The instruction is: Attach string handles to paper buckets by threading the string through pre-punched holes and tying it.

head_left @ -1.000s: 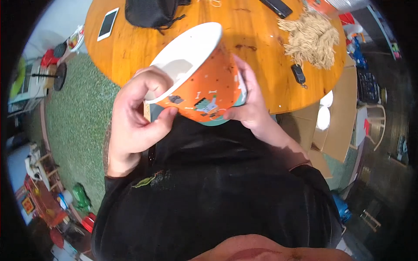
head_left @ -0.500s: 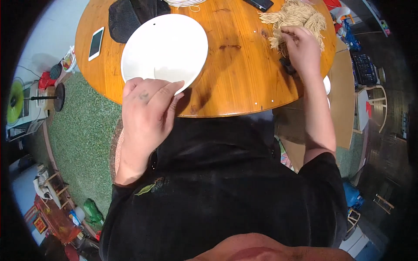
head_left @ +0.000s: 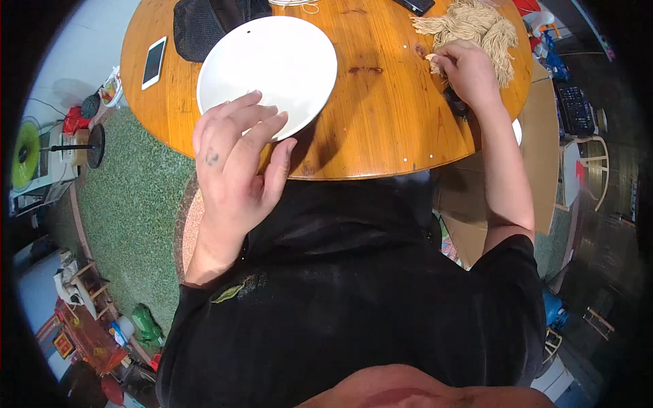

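A shallow white round dish (head_left: 272, 64), with a small dark hole near its far rim, rests on the wooden table. My left hand (head_left: 238, 153) is over its near edge, fingers apart and thumb held off the rim. To the right, a heap of beige yarn (head_left: 476, 34) lies in loose strands. At its near side my right hand (head_left: 466, 71) has thumb and fingers pinched on a small beige bit, which looks like yarn ends and is partly hidden. A small black object (head_left: 454, 103) sits beneath that wrist, its kind not clear.
On the round wooden table (head_left: 374, 122) are a white phone (head_left: 154, 62) at the left, a black mesh bag (head_left: 197, 30) behind the dish, a coil of white cord (head_left: 292, 2) and a black device (head_left: 416, 5) at the far edge. Cardboard (head_left: 537, 149) stands at the right.
My left hand has loosened from the dish's rim and its fingers have spread. The dish sits flatter. My right hand stays at the yarn, with a beige bit now showing at the fingertips.
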A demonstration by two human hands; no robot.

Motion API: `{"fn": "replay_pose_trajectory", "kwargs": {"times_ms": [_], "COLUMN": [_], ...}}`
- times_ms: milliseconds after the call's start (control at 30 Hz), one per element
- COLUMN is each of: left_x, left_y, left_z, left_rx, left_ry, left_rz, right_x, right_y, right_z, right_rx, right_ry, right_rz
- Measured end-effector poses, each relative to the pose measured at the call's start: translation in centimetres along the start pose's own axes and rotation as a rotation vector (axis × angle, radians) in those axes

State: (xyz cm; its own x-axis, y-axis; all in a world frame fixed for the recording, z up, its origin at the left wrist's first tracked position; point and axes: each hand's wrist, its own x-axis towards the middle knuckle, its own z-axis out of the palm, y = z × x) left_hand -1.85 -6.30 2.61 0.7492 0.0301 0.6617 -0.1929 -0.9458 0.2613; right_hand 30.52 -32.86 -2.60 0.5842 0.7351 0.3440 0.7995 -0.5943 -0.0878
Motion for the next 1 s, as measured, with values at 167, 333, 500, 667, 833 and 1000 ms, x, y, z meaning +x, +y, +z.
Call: {"fn": "replay_pose_trajectory", "kwargs": {"times_ms": [167,333,500,667,833,1000], "left_x": [0.1,-0.1,-0.3,-0.6,-0.9,-0.7], "left_y": [0.5,0.6,0.4,0.3,-0.3,0.5], "left_z": [-0.1,0.2,0.3,0.2,0.1,0.2], "left_rx": [-0.052,-0.046,-0.053,-0.018,0.037,0.070], "left_ry": [-0.025,-0.042,-0.038,-0.052,-0.057,-0.097], "left_rz": [0.004,0.021,0.015,0.003,-0.004,-0.019], "right_x": [-0.9,-1.9,-2.4,-2.6,-3.0,-3.7], "right_y": [-1.3,-1.7,-1.8,-1.0,-2.4,-4.0], "right_z": [0.5,0.9,2.0,1.7,0.8,1.0], "right_rx": [0.205,0.304,0.329,0.230,0.419,0.743], "right_ry": [0.081,0.027,0.247,0.189,0.098,0.180], "right_rz": [0.079,0.218,0.045,-0.037,0.342,0.445]}}
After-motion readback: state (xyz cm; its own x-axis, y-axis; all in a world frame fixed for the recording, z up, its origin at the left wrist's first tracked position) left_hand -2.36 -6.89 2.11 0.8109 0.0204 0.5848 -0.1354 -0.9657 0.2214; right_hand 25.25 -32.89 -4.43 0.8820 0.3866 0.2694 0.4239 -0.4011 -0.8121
